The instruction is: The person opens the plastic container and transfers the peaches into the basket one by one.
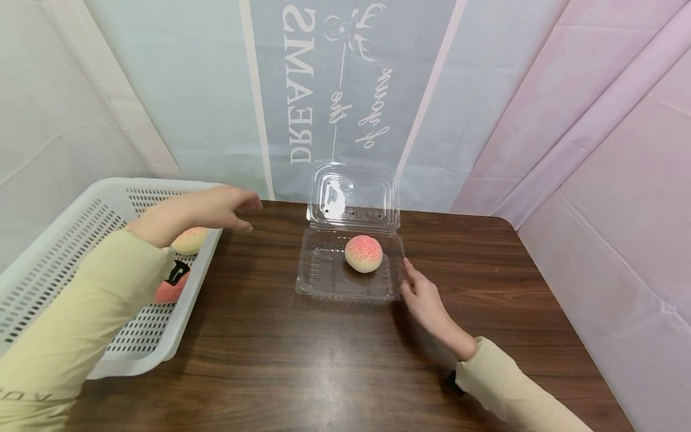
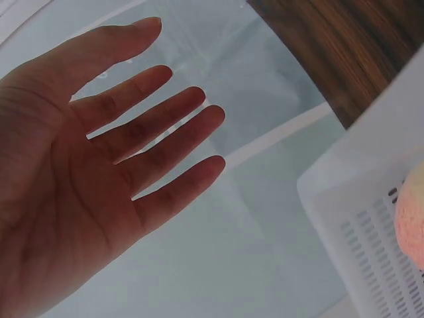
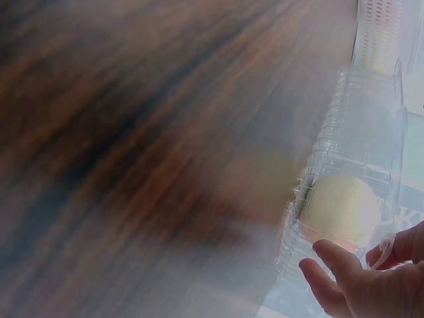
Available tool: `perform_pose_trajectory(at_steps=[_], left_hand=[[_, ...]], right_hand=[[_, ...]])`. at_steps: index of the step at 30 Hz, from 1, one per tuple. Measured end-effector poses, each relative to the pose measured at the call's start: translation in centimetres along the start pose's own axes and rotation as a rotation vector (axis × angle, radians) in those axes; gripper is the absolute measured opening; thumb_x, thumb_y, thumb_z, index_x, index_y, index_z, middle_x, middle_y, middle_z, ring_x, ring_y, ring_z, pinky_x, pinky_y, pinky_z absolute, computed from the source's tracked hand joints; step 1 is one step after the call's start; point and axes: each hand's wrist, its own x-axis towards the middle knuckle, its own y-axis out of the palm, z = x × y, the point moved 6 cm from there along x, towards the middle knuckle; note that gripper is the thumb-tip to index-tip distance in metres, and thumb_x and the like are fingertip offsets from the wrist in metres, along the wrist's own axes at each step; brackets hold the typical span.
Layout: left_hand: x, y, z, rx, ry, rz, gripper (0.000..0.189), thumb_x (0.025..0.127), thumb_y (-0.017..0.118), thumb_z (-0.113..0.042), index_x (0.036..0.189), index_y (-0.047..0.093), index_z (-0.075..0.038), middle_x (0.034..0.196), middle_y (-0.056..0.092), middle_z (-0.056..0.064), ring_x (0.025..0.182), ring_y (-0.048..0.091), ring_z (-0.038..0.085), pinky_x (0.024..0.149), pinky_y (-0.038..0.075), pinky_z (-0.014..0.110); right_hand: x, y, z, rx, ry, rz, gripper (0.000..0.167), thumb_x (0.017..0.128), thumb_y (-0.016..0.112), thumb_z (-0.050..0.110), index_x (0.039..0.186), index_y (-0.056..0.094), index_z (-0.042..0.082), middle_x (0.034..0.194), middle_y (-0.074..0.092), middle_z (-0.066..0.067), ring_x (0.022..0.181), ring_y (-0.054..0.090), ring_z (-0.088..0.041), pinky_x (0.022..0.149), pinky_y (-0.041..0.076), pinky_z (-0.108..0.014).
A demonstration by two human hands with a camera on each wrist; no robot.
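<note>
My left hand hovers over the inner edge of the white basket, holding nothing. In the left wrist view that hand has its fingers spread and straight. My right hand grips the right rim of a clear plastic clamshell box, whose lid stands raised at the back. Thumb and fingers of the right hand close on either side of the rim in the right wrist view. Inside the box, right of its middle, sits a pink-and-cream peach.
In the basket lie another peach, partly covered by my left arm, and a red object with a black part. The brown wooden table ends at a hanging printed cloth behind the box.
</note>
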Motion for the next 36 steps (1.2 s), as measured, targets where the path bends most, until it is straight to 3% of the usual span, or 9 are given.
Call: perform_pose_trajectory(at_steps=[8, 14, 21, 29, 36], left_hand=[[0.8, 0.0, -0.9, -0.012, 0.046, -0.030, 0.039, 0.081, 0.063, -0.011, 0.115, 0.053, 0.005, 0.117, 0.056, 0.020, 0.110, 0.051, 0.036, 0.091, 0.040, 0.048], [1.7, -0.1, -1.5, 0.024, 0.134, -0.138, 0.031, 0.079, 0.064, -0.010, 0.106, 0.058, 0.003, 0.106, 0.061, 0.016, 0.100, 0.055, 0.032, 0.088, 0.042, 0.046], [2.3, -0.3, -2.2, 0.033, 0.190, -0.234, 0.027, 0.079, 0.063, -0.008, 0.103, 0.058, 0.003, 0.103, 0.062, 0.016, 0.096, 0.057, 0.032, 0.087, 0.043, 0.044], [2.9, -0.2, -3.0, 0.032, 0.206, -0.280, 0.031, 0.081, 0.062, -0.008, 0.108, 0.055, 0.005, 0.109, 0.059, 0.019, 0.100, 0.055, 0.033, 0.090, 0.042, 0.044], [3.4, 0.1, -3.6, 0.050, 0.172, -0.287, 0.038, 0.081, 0.064, -0.012, 0.113, 0.053, 0.005, 0.114, 0.057, 0.019, 0.103, 0.054, 0.033, 0.091, 0.042, 0.044]], right_hand=[[0.0, 0.1, -0.1, 0.007, 0.008, 0.010, 0.054, 0.086, 0.043, 0.005, 0.139, 0.032, -0.001, 0.133, 0.045, -0.019, 0.077, 0.051, -0.021, 0.062, 0.040, -0.029], [0.0, 0.1, -0.1, 0.003, 0.000, -0.003, 0.054, 0.086, 0.043, 0.005, 0.138, 0.033, -0.001, 0.129, 0.049, -0.019, 0.061, 0.043, -0.016, 0.058, 0.038, -0.029], [-0.1, 0.1, -0.1, 0.007, -0.004, -0.007, 0.053, 0.087, 0.044, 0.005, 0.138, 0.034, -0.001, 0.127, 0.050, -0.018, 0.056, 0.040, -0.012, 0.056, 0.037, -0.027], [-0.1, 0.1, -0.2, 0.012, -0.002, -0.002, 0.052, 0.088, 0.043, 0.005, 0.138, 0.033, -0.001, 0.128, 0.050, -0.019, 0.050, 0.036, -0.010, 0.051, 0.036, -0.025], [-0.1, 0.2, -0.2, 0.007, -0.004, -0.008, 0.052, 0.088, 0.044, 0.005, 0.138, 0.034, -0.001, 0.122, 0.053, -0.018, 0.050, 0.036, -0.010, 0.051, 0.036, -0.025]])
